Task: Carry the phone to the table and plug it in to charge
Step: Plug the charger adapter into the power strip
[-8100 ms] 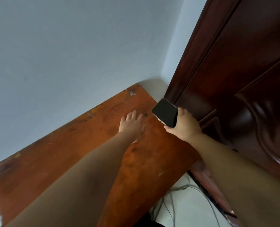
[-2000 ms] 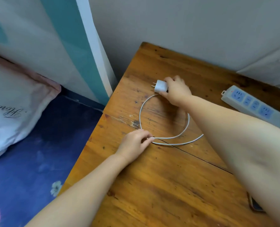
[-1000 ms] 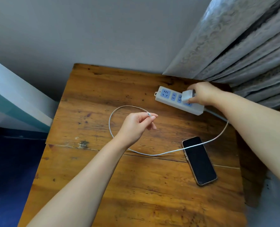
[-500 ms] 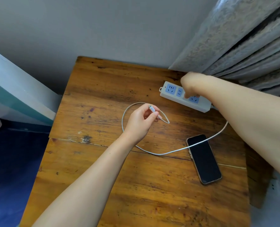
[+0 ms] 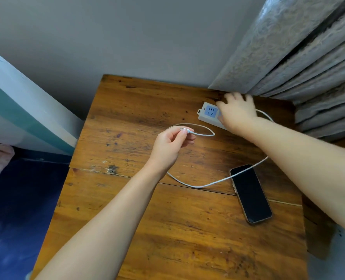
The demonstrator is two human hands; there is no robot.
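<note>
Hands first: left hand (image 5: 170, 146) pinches the free connector end of the white cable (image 5: 200, 185) above the table (image 5: 187, 239); right hand (image 5: 237, 114) lies spread over the power strip (image 5: 209, 114) by the curtain, whether it grips anything I can't tell, adapter hidden under it; phone (image 5: 250, 194) already on the table, near right edge, face up, screen dark, cable crossing its top corner; left to do, prob: bring connector to phone & push it in; phone looks slim, black glass, pale metal rim
</note>
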